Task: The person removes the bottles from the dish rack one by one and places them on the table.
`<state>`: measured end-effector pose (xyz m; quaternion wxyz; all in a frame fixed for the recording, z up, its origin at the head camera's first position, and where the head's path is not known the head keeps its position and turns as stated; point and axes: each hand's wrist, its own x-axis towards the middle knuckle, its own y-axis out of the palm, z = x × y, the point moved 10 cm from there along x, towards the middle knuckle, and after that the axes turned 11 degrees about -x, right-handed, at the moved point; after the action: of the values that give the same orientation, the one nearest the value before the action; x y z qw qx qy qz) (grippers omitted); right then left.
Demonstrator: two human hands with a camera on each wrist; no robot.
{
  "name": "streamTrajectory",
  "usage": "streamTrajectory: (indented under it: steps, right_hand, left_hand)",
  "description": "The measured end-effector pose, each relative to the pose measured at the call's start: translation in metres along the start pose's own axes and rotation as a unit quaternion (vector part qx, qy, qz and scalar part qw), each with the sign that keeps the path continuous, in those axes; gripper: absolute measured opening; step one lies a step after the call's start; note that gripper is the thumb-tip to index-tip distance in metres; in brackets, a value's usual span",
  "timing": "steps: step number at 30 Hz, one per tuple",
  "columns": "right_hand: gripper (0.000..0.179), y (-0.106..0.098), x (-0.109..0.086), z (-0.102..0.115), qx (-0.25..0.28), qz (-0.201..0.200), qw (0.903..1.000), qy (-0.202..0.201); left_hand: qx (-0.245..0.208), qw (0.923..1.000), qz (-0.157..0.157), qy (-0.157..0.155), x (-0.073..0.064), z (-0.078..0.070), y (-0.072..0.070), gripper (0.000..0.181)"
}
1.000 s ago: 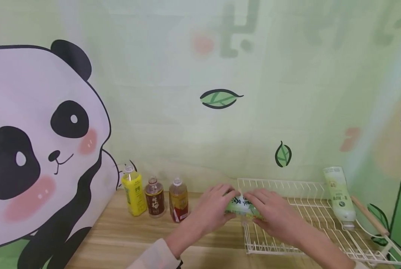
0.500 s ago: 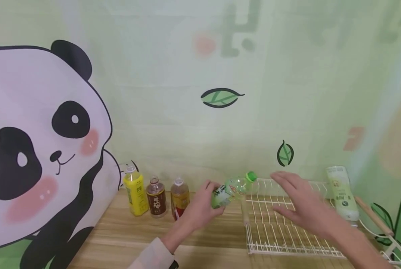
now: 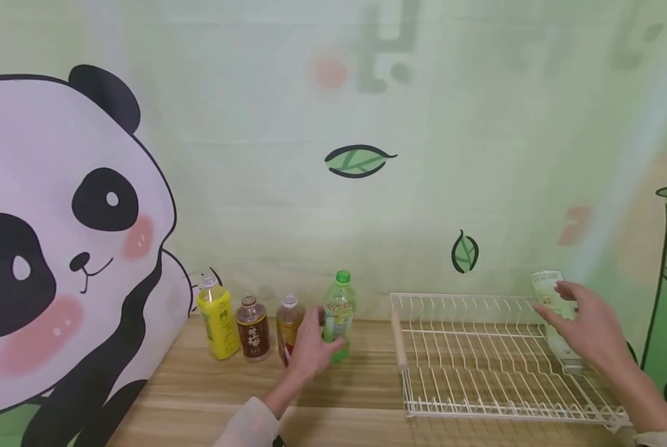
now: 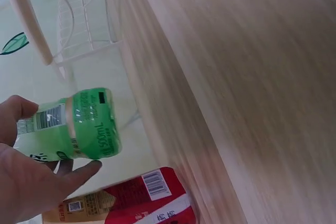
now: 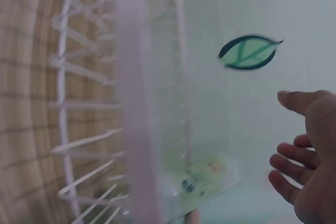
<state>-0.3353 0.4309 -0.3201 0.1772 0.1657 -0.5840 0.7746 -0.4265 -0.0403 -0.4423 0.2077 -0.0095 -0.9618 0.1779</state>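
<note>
My left hand (image 3: 309, 347) holds a green-capped drink bottle (image 3: 339, 313) upright at the wooden table, thumb in front and fingers behind. In the left wrist view its green lower label (image 4: 89, 121) shows between thumb and fingers. A red and gold bottle (image 3: 289, 326) is close on the other side of that hand, partly covered by it. At the right, my right hand (image 3: 593, 323) is held with fingers apart in front of a pale green squeeze tube (image 3: 551, 288), which leans cap-down in a white wire rack (image 3: 467, 372). The right wrist view shows this hand (image 5: 315, 150) with nothing in it.
A yellow bottle (image 3: 219, 323) and a dark brown-labelled bottle (image 3: 253, 332) stand in line at the left. The rack has a wooden handle (image 3: 399, 341) at its left end. A printed panda cloth (image 3: 289, 205) hangs behind the table (image 3: 322, 416).
Both hands held the green bottle lying sideways. The right hand let go and moved right to the tube. The left hand moved the bottle left and turned it upright beside the red and gold bottle.
</note>
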Motion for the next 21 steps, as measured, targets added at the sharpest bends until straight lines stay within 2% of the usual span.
streamTrajectory:
  steps: [5, 10, 16, 21]
  right_hand:
    - [0.091, 0.019, 0.000, -0.053, -0.047, 0.034, 0.9962, 0.065]
    - [0.094, 0.039, -0.002, -0.084, -0.045, 0.060, 0.9930, 0.091]
    - [0.095, 0.061, -0.002, -0.096, -0.069, 0.096, 0.9870, 0.109]
    - [0.091, 0.066, 0.001, -0.089, -0.086, 0.090, 0.9874, 0.098]
  left_hand:
    - [0.023, 0.9997, 0.001, -0.007, 0.001, 0.003, -0.001, 0.055]
    - [0.028, 0.9993, 0.003, -0.023, -0.002, 0.006, -0.002, 0.057]
    - [0.053, 0.9967, 0.022, -0.058, -0.012, 0.022, 0.000, 0.063]
    - [0.065, 0.9963, 0.024, -0.052, -0.016, 0.025, -0.004, 0.060]
